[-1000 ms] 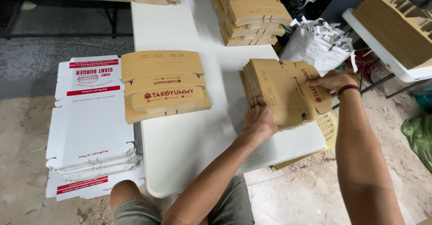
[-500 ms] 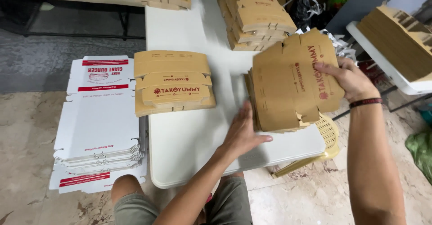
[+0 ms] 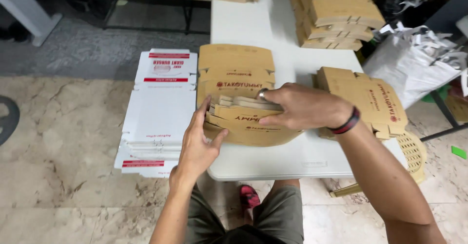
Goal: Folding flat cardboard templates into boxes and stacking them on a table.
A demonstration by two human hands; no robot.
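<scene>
- Left hand point(image 3: 199, 146) open, fingers spread, pressed flat against the near-left edge of the brown flat-box stack point(image 3: 239, 97).
- Right hand point(image 3: 301, 108) curled over the stack's top sheets — gripping them.
- White table point(image 3: 292, 158) beneath.

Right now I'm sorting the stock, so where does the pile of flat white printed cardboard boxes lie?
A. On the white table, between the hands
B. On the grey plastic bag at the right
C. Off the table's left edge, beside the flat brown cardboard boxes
C: the pile of flat white printed cardboard boxes lies past the white table's left edge, next to the flat brown cardboard boxes that both hands are handling.
</scene>
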